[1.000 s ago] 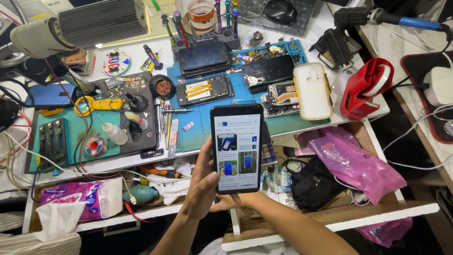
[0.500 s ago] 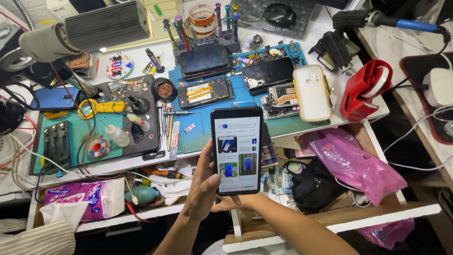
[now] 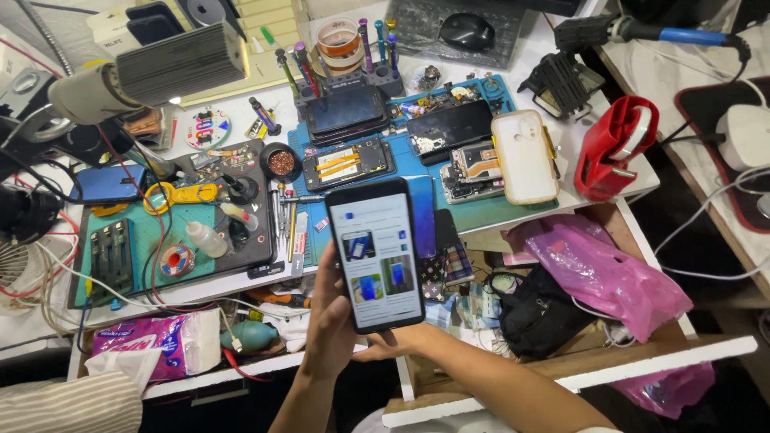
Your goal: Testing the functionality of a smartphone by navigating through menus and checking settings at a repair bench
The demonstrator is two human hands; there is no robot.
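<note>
Smartphone (image 3: pixel 374 255) sat upright, screen lit, above the open drawer (image 3: pixel 561 361). Left hand (image 3: pixel 333 317) gripped its left edge, closed around it; right hand (image 3: pixel 393 343) propped the bottom edge, fingers curled under. Beyond, the surface (image 3: pixel 241 120) carried opened phones (image 3: pixel 349 163) on a blue mat (image 3: pixel 497 212), plus a white case (image 3: pixel 525 156).

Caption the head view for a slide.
Both hands, left hand and right hand, hold a lit phone above a cluttered repair bench.

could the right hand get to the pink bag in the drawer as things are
Probably yes, once it lets go: the right hand is supporting the phone's bottom edge. The pink bag lies uncovered on top in the open drawer, nothing between.
</note>
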